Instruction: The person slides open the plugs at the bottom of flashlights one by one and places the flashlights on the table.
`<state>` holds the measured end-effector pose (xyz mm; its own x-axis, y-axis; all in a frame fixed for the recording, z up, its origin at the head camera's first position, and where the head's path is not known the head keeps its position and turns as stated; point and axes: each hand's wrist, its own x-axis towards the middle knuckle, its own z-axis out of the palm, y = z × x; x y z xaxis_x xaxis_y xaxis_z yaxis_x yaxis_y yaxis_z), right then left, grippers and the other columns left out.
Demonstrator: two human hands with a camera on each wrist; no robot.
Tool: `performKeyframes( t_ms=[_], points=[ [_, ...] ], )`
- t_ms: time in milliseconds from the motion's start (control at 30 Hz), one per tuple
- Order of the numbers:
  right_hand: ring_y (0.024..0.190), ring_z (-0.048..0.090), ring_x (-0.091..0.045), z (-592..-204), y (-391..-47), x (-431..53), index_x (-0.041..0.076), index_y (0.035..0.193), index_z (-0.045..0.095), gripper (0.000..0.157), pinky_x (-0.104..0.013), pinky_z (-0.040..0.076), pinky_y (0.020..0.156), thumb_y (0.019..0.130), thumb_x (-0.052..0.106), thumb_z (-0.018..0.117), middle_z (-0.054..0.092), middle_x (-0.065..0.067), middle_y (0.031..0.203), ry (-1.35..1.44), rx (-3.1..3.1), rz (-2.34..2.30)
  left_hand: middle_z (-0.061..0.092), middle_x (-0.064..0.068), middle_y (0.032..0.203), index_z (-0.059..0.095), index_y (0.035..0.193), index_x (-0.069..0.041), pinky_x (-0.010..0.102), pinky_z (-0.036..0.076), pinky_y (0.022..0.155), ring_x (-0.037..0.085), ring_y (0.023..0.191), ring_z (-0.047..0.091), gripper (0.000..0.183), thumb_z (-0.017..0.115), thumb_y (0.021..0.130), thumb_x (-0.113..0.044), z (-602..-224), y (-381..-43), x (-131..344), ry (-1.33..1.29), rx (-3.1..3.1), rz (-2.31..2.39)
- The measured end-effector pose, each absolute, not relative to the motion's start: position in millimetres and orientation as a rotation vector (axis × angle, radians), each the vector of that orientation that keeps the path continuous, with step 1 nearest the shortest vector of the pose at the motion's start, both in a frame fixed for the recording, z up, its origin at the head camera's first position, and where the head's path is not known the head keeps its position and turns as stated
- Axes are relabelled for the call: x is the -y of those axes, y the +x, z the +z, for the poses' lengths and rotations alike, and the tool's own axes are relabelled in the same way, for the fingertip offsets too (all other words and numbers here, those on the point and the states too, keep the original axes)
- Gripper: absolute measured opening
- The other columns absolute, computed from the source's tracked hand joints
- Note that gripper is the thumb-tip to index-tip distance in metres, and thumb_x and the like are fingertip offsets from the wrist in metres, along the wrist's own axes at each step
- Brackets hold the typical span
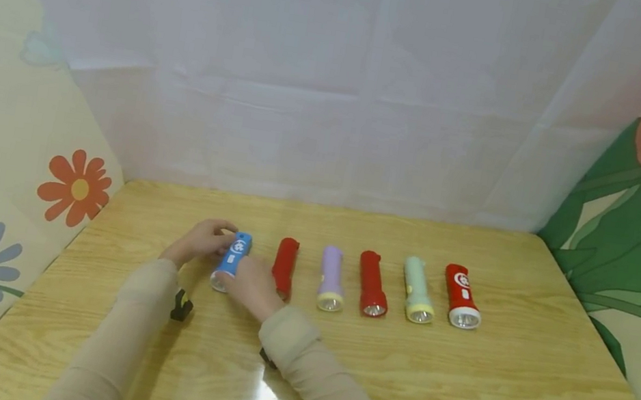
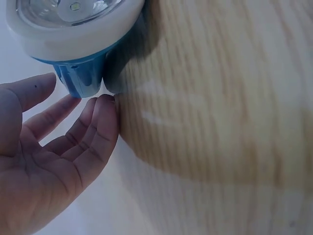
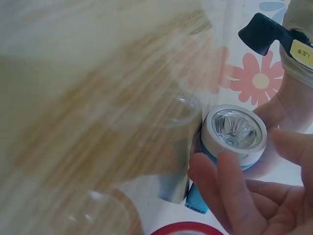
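Observation:
At the left end of a row on the table lies a blue flashlight [image 1: 236, 250] with a white head, its lens toward me. My left hand [image 1: 203, 242] is beside its tail end; in the left wrist view the fingers [image 2: 95, 132] are loosely bent close to the tail, and contact is unclear. To the right of its head is my right hand [image 1: 254, 285]. In the right wrist view that hand's fingers [image 3: 234, 181] extend loosely in front of the flashlight, not wrapped around it. A red flashlight [image 1: 285, 260] lies just beyond the right hand, partly hidden by it.
Farther right along the row lie a purple flashlight [image 1: 332, 267], a plain red one [image 1: 371, 277], a mint green one [image 1: 417, 280] and a red one with a white head [image 1: 459, 286]. The wooden table [image 1: 515, 395] meets a white cloth backdrop [image 1: 331, 126] behind.

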<state>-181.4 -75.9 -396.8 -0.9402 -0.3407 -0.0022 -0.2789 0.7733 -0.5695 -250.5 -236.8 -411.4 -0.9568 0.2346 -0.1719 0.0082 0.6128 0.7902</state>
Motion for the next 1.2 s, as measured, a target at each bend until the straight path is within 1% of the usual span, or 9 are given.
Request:
performKeyframes(
  t_ms=[200,367,567,667,800,900,1000,1100,1200],
  points=[
    [0.058,0.048,-0.012,-399.3,-182.2,77.1,0.004,0.082,0.063,0.036,-0.023,0.039,0.048,0.083,0.040,0.062,0.058,-0.003,0.070,-0.547,-2.869,-0.847,0.058,0.025,0.097,0.047,0.121,0.009,0.034,0.053,0.067,0.024,0.077,0.060,0.037,0.051,0.091,-0.012,-410.5,-249.2,235.0,0.196,-2.583,1.280],
    [0.056,0.046,-0.011,-398.9,-182.6,77.1,0.005,0.079,0.062,0.033,-0.022,0.037,0.047,0.085,0.037,0.061,0.055,-0.001,0.065,-0.588,-2.854,-0.865,0.057,0.023,0.097,0.048,0.120,0.007,0.033,0.053,0.067,0.025,0.078,0.059,0.035,0.050,0.092,-0.013,-409.7,-248.7,232.3,0.167,-2.577,1.271],
    [0.054,0.046,-0.010,-399.6,-182.2,79.3,0.004,0.082,0.062,0.029,-0.020,0.037,0.046,0.085,0.033,0.062,0.053,0.000,0.064,-0.572,-2.805,-0.921,0.057,0.026,0.102,0.048,0.119,0.006,0.034,0.053,0.070,0.027,0.082,0.060,0.034,0.049,0.092,-0.014,-409.4,-247.7,232.3,0.150,-2.574,1.249],
    [0.054,0.045,-0.010,-400.1,-181.8,79.9,0.005,0.080,0.061,0.027,-0.020,0.037,0.046,0.086,0.031,0.062,0.052,0.001,0.063,-0.576,-2.793,-0.943,0.057,0.026,0.103,0.048,0.119,0.007,0.035,0.052,0.072,0.026,0.083,0.060,0.034,0.049,0.092,-0.014,-409.7,-247.2,232.6,0.136,-2.561,1.274],
    [0.056,0.046,-0.010,-398.7,-181.1,79.2,0.004,0.082,0.061,0.025,-0.020,0.037,0.047,0.086,0.029,0.062,0.053,0.000,0.066,-0.577,-2.786,-0.964,0.058,0.025,0.100,0.047,0.118,0.007,0.035,0.052,0.070,0.024,0.078,0.060,0.033,0.050,0.092,-0.013,-412.3,-248.2,234.6,0.123,-2.550,1.328],
    [0.058,0.047,-0.011,-398.4,-180.9,78.9,0.003,0.087,0.062,0.024,-0.020,0.038,0.049,0.084,0.027,0.064,0.056,-0.001,0.069,-0.568,-2.778,-0.980,0.060,0.023,0.095,0.047,0.117,0.007,0.033,0.052,0.067,0.020,0.072,0.060,0.033,0.051,0.091,-0.013,-415.1,-250.2,236.6,0.120,-2.549,1.361],
    [0.058,0.048,-0.010,-399.0,-180.7,78.1,0.003,0.088,0.063,0.023,-0.020,0.039,0.050,0.084,0.025,0.065,0.057,-0.001,0.070,-0.564,-2.766,-1.008,0.061,0.024,0.095,0.046,0.116,0.008,0.031,0.051,0.065,0.017,0.069,0.059,0.033,0.052,0.090,-0.013,-416.4,-251.4,237.2,0.115,-2.553,1.380],
    [0.057,0.048,-0.010,-400.3,-180.6,77.3,0.003,0.087,0.063,0.023,-0.020,0.039,0.050,0.083,0.025,0.065,0.055,0.000,0.068,-0.555,-2.748,-1.036,0.060,0.026,0.099,0.046,0.116,0.008,0.033,0.051,0.068,0.020,0.072,0.060,0.034,0.053,0.091,-0.014,-415.7,-250.1,237.1,0.120,-2.568,1.375],
    [0.056,0.047,-0.010,-401.8,-180.9,76.4,0.004,0.085,0.062,0.024,-0.020,0.039,0.048,0.082,0.027,0.067,0.054,0.001,0.066,-0.549,-2.736,-1.053,0.057,0.027,0.105,0.046,0.118,0.005,0.036,0.050,0.074,0.025,0.082,0.060,0.035,0.053,0.091,-0.016,-414.0,-247.6,236.8,0.111,-2.590,1.355]
  ],
)
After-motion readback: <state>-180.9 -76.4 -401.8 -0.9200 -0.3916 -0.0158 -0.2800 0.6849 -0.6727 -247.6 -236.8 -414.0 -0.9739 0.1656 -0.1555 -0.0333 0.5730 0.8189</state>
